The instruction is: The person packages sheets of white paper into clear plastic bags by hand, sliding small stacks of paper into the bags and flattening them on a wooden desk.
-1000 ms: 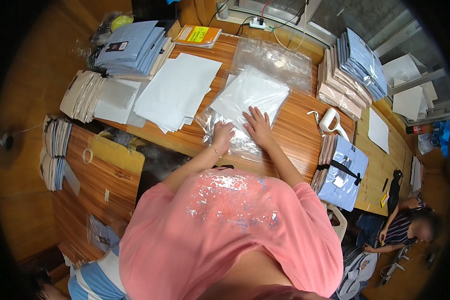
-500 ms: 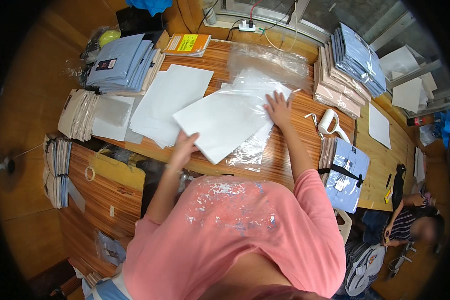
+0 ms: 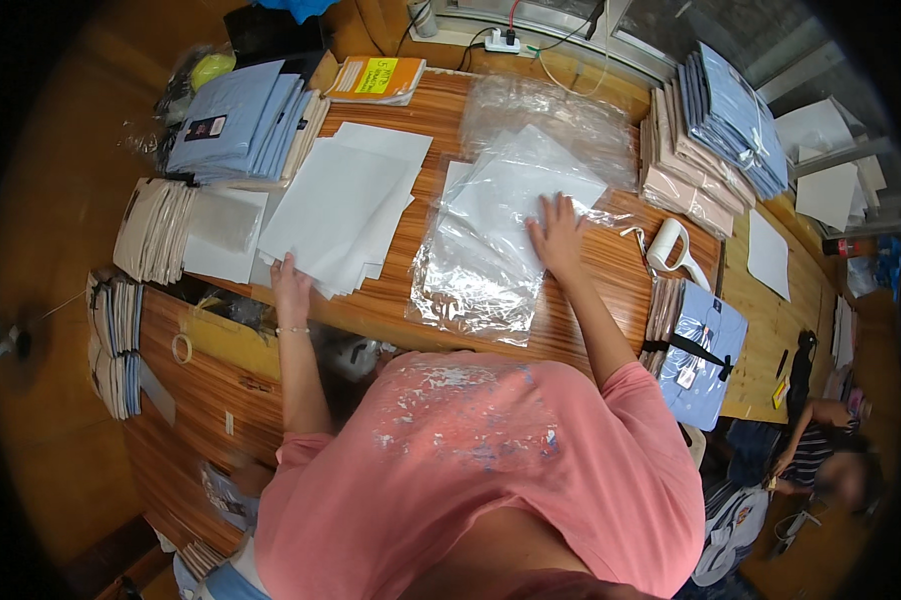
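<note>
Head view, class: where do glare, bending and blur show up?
Head view: glare streaks the clear plastic nearer the wearer than the right hand; head view: the near edge of the table bows; head view: the striped shirt at far right looks soft.

The fisheye camera sat on the wearer's head, the left one of a pair, and looked steeply down and out across the table point(image 3: 621, 268). The pink shirt point(image 3: 481, 450) was nearest, large in the near middle; the left hand point(image 3: 291, 290) and right hand point(image 3: 558, 240) lay farther off. The wide view reached the window point(image 3: 771, 60) far right and a second table point(image 3: 193, 440) near left, bending straight edges toward its dark rim.
</note>
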### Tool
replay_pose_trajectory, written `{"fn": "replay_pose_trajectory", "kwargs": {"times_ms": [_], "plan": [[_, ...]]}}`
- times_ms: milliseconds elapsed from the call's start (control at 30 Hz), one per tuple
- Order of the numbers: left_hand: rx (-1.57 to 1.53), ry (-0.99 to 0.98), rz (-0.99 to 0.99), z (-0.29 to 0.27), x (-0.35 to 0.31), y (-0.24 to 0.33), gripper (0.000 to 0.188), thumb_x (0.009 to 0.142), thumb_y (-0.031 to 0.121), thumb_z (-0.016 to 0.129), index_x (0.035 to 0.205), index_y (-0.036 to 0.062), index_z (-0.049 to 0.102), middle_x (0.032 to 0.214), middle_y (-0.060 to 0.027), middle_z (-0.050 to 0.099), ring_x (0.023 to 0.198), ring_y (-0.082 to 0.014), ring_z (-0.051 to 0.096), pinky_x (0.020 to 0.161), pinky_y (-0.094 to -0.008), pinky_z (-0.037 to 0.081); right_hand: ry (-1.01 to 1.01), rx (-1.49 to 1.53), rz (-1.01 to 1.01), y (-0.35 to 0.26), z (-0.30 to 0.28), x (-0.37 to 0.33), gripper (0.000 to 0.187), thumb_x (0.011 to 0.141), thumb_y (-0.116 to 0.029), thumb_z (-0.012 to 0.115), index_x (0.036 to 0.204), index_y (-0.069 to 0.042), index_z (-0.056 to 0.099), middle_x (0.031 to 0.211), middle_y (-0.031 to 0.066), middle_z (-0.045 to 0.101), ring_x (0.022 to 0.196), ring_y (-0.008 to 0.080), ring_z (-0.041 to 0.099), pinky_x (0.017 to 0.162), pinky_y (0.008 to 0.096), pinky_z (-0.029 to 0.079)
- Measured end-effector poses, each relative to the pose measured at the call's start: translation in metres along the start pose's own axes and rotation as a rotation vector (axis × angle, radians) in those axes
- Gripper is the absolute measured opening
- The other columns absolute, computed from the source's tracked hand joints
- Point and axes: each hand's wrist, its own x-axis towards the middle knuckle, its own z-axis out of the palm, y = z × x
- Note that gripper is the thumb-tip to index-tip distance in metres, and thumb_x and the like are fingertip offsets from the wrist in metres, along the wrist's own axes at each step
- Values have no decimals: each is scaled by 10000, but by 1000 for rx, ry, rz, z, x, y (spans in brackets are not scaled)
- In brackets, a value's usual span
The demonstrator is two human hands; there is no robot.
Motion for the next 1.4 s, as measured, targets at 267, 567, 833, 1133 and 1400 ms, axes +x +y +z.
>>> {"fn": "replay_pose_trajectory", "kwargs": {"times_ms": [267,567,833,1133,1400], "plan": [[978,-715,1033,153,-68,-55,551,866,144,616,1370,26,426,1413,-188,411,1357,-361,307,1125,-465,223,166,111,-30,14,11,52,611,929,-484,482,1400,-98,427,1480,231,306,1407,373,219,1097,621,158],[1629,-1221,836,154,-118,-132,554,882,232,611,1397,145,426,1492,-158,285,1391,-325,256,1074,-656,187,81,-138,-1,-10,24,47,603,941,-481,443,1431,-134,389,1463,240,328,1382,409,241,1078,650,135],[1622,-1310,795,126,-139,-119,537,907,339,573,1402,184,433,1409,-141,403,1338,-309,319,1074,-660,161,242,17,-299,-10,15,80,388,924,-260,516,1271,-88,533,1308,183,499,1240,361,438,1070,521,282],[1100,-1370,1116,221,-85,-141,376,969,301,482,1316,167,528,1423,-75,441,1371,-285,316,1136,-503,197,-106,257,-444,-77,0,-131,344,786,-101,644,1123,-63,592,1027,105,576,968,280,533,804,401,423],[1341,-1358,1312,234,-76,-189,467,958,436,460,1396,277,446,1504,-37,334,1409,-255,255,1144,-536,156,26,220,-308,-89,17,-135,149,797,-90,621,942,-56,611,891,97,591,874,276,551,760,395,440]]}}
